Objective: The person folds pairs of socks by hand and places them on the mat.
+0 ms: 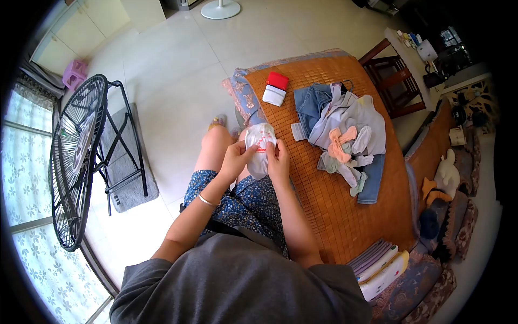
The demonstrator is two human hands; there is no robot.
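White fabric item (258,165), red-marked — held in front of the lap (252,205), fingers of left hand (236,161) and right hand (279,163) pinched closed on it. Probably light, soft, limp — grip opposite edges.

Black corded chair (75,162) stood by patterned curtains (43,264), grey mat (128,189) beneath its legs. Pink stool (74,74) sat near pale cabinets (81,29). Wooden chair (393,81) stood upper right. White plush toy (447,174) lay far right.
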